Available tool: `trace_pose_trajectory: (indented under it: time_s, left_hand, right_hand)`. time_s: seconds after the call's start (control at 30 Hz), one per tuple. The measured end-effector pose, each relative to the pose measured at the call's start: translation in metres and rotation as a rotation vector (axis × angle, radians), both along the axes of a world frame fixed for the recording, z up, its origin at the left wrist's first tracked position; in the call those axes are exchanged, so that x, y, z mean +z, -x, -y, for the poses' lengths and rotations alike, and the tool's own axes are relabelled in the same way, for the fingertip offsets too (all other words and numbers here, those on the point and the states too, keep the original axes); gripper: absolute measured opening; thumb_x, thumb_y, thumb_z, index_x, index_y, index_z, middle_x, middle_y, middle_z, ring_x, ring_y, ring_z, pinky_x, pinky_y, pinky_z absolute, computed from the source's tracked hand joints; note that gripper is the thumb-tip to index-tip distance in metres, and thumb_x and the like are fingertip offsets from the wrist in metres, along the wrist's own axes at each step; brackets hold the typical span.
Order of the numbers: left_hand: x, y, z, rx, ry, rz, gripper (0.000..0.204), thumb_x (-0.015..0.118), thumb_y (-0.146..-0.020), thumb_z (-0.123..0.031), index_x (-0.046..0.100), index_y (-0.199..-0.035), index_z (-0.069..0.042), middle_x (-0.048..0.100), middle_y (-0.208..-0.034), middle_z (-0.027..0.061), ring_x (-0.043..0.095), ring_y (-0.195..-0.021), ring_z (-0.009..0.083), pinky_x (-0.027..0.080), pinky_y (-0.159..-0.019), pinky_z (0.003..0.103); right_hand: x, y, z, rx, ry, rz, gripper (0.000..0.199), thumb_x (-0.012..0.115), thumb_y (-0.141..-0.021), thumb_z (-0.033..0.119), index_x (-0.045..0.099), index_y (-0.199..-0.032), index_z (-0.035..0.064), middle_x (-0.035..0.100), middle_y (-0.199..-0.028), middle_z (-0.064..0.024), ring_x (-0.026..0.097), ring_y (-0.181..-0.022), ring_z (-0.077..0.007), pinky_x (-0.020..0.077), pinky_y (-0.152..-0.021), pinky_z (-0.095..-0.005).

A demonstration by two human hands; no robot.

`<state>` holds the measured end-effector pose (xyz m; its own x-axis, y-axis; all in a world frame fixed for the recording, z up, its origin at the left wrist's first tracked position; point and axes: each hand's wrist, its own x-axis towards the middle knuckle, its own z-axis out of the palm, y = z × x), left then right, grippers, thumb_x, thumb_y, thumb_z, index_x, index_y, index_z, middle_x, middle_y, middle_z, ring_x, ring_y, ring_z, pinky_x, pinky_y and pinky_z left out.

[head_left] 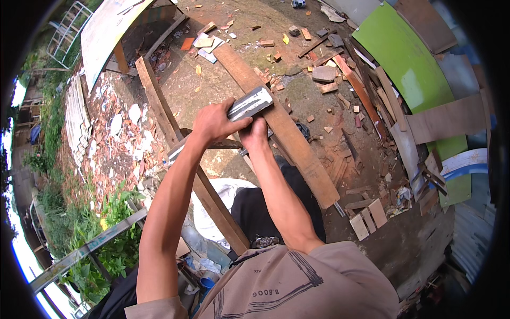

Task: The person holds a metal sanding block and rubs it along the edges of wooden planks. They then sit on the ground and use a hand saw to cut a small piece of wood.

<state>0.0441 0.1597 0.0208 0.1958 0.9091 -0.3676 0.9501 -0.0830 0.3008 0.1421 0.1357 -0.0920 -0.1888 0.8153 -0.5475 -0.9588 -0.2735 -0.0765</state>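
Observation:
A dark grey rectangular block with white streaks (257,101) lies aslant over a long brown wooden plank (289,130). My left hand (215,122) is wrapped round the block's left end, its thumb along the near side. Against the near edge is my right hand (256,133), closed on the block from below; most of its fingers are hidden behind it. The plank runs from the upper middle down to the right, beyond my right forearm. Whether the block rests on the plank or is held just above it, I cannot tell.
A second wooden beam (159,101) slants down on the left, below my left forearm. Brick pieces and wood scraps (324,74) litter the ground. Far left stands a pale sheet-topped table (109,37); a green panel (401,58) leans at the right. A metal rail (90,247) crosses the lower left.

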Motion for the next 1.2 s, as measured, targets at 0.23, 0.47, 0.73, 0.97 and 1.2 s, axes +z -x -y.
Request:
trace_pose_trajectory:
  time_s: [0.23, 0.47, 0.73, 0.97, 1.2]
  left_hand:
    - [0.009, -0.004, -0.001, 0.0, 0.034, -0.03, 0.069, 0.063, -0.074, -0.068, 0.066, -0.106, -0.007, 0.07, -0.085, 0.0219, 0.069, -0.082, 0.0388, 0.053, -0.076, 0.047]
    - [0.005, -0.002, 0.001, 0.016, 0.0, 0.023, 0.07, 0.064, -0.074, -0.067, 0.066, -0.106, -0.004, 0.07, -0.086, 0.0229, 0.069, -0.083, 0.0389, 0.053, -0.077, 0.048]
    - [0.002, -0.002, 0.001, 0.024, -0.006, 0.034, 0.073, 0.065, -0.073, -0.068, 0.066, -0.108, -0.003, 0.07, -0.085, 0.0218, 0.069, -0.08, 0.0379, 0.052, -0.075, 0.046]
    - [-0.001, -0.001, 0.0, 0.016, -0.018, 0.057, 0.074, 0.065, -0.074, -0.067, 0.065, -0.109, -0.002, 0.069, -0.082, 0.0217, 0.068, -0.077, 0.0386, 0.052, -0.073, 0.046]
    - [-0.005, 0.001, 0.0, 0.007, -0.035, 0.057, 0.072, 0.066, -0.074, -0.065, 0.065, -0.108, -0.002, 0.068, -0.079, 0.0219, 0.067, -0.074, 0.0374, 0.051, -0.07, 0.046]
  right_hand:
    - [0.001, -0.002, 0.001, -0.011, 0.049, 0.007, 0.036, 0.033, -0.104, 0.019, 0.05, -0.131, 0.0019, 0.058, -0.126, -0.0125, 0.057, -0.119, -0.023, 0.0469, -0.107, -0.0403]
    - [-0.006, -0.005, 0.003, -0.004, -0.006, -0.021, 0.034, 0.038, -0.104, 0.021, 0.053, -0.129, 0.0029, 0.059, -0.124, -0.0111, 0.058, -0.117, -0.0221, 0.0477, -0.105, -0.0394]
    - [-0.006, -0.002, -0.003, 0.028, -0.008, 0.011, 0.035, 0.038, -0.104, 0.024, 0.051, -0.128, 0.0021, 0.059, -0.124, -0.0118, 0.058, -0.116, -0.0222, 0.0483, -0.105, -0.0393]
    - [-0.005, 0.001, -0.003, 0.001, -0.003, -0.023, 0.036, 0.037, -0.104, 0.023, 0.049, -0.13, 0.0023, 0.057, -0.125, -0.0124, 0.056, -0.119, -0.0218, 0.0475, -0.105, -0.0391]
    - [-0.034, -0.012, 0.034, -0.14, -0.112, -0.168, 0.015, 0.055, -0.099, 0.013, 0.059, -0.112, 0.0074, 0.061, -0.093, -0.0027, 0.058, -0.08, -0.0117, 0.0493, -0.071, -0.0267]
